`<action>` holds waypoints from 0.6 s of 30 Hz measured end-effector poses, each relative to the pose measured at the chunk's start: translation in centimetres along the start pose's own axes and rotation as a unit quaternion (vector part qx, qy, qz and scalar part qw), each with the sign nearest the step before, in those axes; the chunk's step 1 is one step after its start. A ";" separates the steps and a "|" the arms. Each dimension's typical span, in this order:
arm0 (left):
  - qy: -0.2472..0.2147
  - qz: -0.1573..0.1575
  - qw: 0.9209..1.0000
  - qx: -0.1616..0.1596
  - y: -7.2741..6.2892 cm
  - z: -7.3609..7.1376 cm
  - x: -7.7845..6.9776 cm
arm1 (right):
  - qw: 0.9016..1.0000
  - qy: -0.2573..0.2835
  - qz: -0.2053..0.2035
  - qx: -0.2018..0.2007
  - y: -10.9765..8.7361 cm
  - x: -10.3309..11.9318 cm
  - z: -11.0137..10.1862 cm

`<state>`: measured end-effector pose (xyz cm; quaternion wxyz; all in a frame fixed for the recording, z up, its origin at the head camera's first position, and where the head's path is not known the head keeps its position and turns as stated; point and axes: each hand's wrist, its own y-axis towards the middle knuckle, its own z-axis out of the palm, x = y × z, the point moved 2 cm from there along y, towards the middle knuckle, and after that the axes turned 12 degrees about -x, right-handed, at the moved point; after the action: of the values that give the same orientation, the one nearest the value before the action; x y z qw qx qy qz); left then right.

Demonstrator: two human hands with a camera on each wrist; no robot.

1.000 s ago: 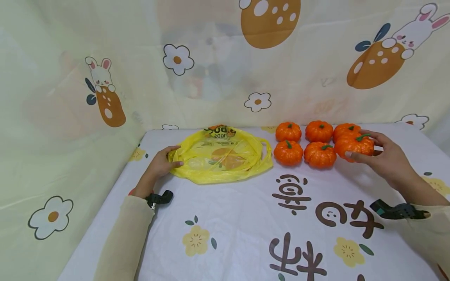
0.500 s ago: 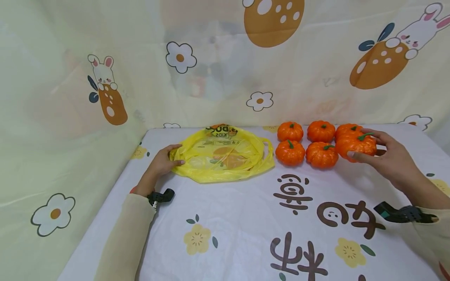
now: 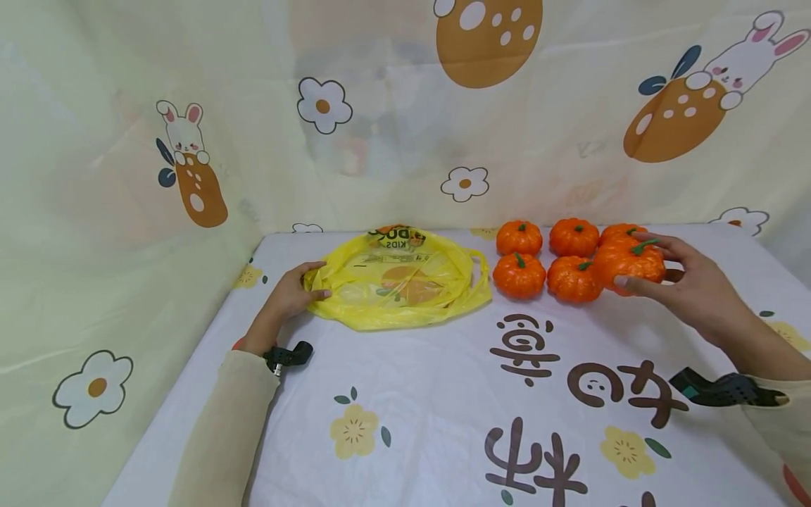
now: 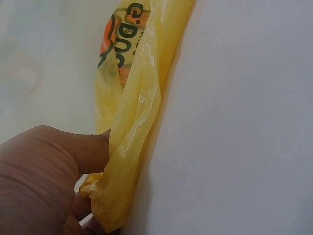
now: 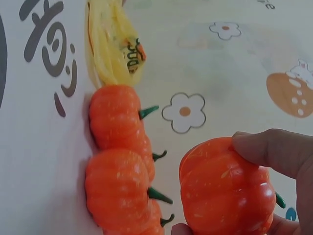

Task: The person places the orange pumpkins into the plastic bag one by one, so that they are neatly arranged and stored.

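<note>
Left hand (image 3: 288, 292): pinches the left edge of the yellow bag (image 3: 380, 318).
Bag: lies on the table (image 3: 418, 394), left of the pumpkins; handle loop at right.
Right hand (image 3: 695, 285): grips an orange pumpkin (image 3: 630, 267), raised above the table.
Other pumpkins (image 3: 519, 276): three far, two near; far right one partly hidden.

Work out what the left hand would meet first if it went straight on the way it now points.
Most likely the rest of the yellow bag: the left hand holds one end, and the bag spreads out just ahead. Whether it would slip inside is unclear.
</note>
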<state>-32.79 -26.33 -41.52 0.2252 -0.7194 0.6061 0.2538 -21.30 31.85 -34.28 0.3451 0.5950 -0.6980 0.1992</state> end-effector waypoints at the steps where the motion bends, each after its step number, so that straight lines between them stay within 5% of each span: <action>1: 0.000 0.000 1.000 0.000 0.0 0.0 0.0 | 1.000 -0.003 -0.002 0.003 -0.1 0.2 0.1; 18: -0.004 0.007 1.000 0.000 0.0 0.0 0.1 | 0.998 0.006 -0.049 0.032 -1.1 3.7 2.4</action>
<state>-32.78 -26.42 -41.55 0.2260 -0.7139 0.6103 0.2583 -21.07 27.41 -33.40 0.3395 0.6380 -0.6591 0.2078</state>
